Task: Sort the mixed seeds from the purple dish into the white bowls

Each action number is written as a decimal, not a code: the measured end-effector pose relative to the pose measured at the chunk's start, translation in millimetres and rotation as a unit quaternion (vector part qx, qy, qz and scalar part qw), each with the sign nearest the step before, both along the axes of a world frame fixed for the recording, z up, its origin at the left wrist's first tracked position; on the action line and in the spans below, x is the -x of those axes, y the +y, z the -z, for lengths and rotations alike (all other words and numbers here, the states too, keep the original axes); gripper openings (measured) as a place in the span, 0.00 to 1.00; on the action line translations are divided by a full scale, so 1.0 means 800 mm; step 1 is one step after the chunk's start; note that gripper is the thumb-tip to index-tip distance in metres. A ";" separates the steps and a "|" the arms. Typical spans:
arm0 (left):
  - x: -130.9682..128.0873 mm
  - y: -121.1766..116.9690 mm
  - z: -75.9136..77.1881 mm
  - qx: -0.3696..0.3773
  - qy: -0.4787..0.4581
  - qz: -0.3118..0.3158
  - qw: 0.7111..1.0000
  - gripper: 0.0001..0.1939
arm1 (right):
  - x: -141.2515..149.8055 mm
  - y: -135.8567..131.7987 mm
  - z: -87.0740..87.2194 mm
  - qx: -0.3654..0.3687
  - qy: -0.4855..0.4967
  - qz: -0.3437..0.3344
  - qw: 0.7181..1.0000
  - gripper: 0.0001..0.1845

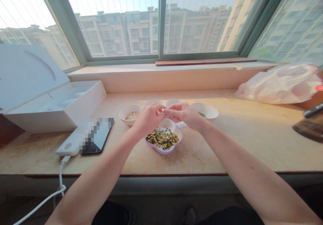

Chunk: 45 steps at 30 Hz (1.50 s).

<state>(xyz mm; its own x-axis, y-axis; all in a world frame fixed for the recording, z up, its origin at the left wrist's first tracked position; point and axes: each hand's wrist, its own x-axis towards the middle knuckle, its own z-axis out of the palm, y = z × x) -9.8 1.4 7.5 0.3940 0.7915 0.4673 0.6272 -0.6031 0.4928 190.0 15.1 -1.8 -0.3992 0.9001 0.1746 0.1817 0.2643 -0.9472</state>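
My left hand (152, 116) and my right hand (183, 113) meet at the fingertips above the far side of a purple-rimmed, scalloped dish (163, 150). In that dish lie mixed beans (163, 138), black, green and tan. Both hands have their fingers bent and pinched together; anything between them is too small or hidden to name. Left of my left hand stands a white bowl (121, 116) with pale slices or flakes (131, 116). Beside my right hand is another white bowl (213, 112) with small green beans (201, 114). Two more white bowls (173, 101) are partly hidden behind my hands.
At left, an open white box (84, 105) stands behind a phone (97, 144) and a white power bank (69, 144) with a cable (60, 176). A white plastic bag (280, 83) and a dark object (309, 124) are at right. The counter's front edge runs below the dish.
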 end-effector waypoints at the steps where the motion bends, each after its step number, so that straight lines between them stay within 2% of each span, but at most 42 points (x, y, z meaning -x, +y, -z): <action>1: 0.000 -0.001 0.001 0.033 0.016 -0.002 0.999 0.10 | 0.000 0.000 -0.001 -0.019 -0.013 0.014 1.000 0.25; 3: 0.002 -0.003 0.003 0.078 0.081 0.009 0.994 0.09 | -0.001 -0.001 -0.001 -0.069 -0.040 0.048 0.996 0.23; 6: 0.006 -0.009 0.002 0.080 0.189 0.063 0.977 0.08 | -0.001 0.001 0.002 -0.132 -0.076 0.079 0.985 0.20; 8: 0.009 -0.015 -0.004 0.071 0.229 0.098 0.966 0.10 | -0.002 0.002 0.005 -0.138 -0.090 0.078 0.983 0.20; 11: 0.009 -0.024 -0.013 0.043 0.253 0.111 0.960 0.15 | -0.001 0.003 0.007 -0.148 -0.095 0.076 0.982 0.19; 16: 0.006 -0.027 -0.013 0.108 0.327 0.134 0.929 0.05 | 0.002 0.000 0.001 -0.182 -0.072 0.082 0.977 0.16; 21: 0.002 -0.021 -0.004 0.096 0.340 0.162 0.921 0.06 | 0.003 0.000 0.000 -0.201 -0.067 0.087 0.973 0.14; 24: 0.000 -0.017 -0.002 0.100 0.345 0.158 0.920 0.09 | 0.002 0.001 0.003 -0.198 -0.069 0.089 0.974 0.12; 29: 0.000 -0.015 0.003 0.092 0.303 0.141 0.938 0.14 | -0.001 0.003 0.003 -0.194 -0.081 0.104 0.972 0.11; 33: 0.003 -0.011 0.012 0.086 0.262 0.136 0.952 0.16 | -0.007 0.006 -0.003 -0.196 -0.099 0.150 0.964 0.12; 36: 0.005 -0.007 0.014 0.090 0.251 0.133 0.954 0.17 | -0.015 0.010 -0.008 -0.213 -0.141 0.210 0.944 0.12; 40: 0.005 -0.008 0.009 0.083 0.264 0.134 0.952 0.19 | -0.029 0.016 -0.013 -0.236 -0.245 0.297 0.892 0.10; 45: 0.002 -0.014 -0.003 0.077 0.250 0.143 0.954 0.19 | -0.049 0.021 -0.016 -0.193 -0.359 0.366 0.836 0.14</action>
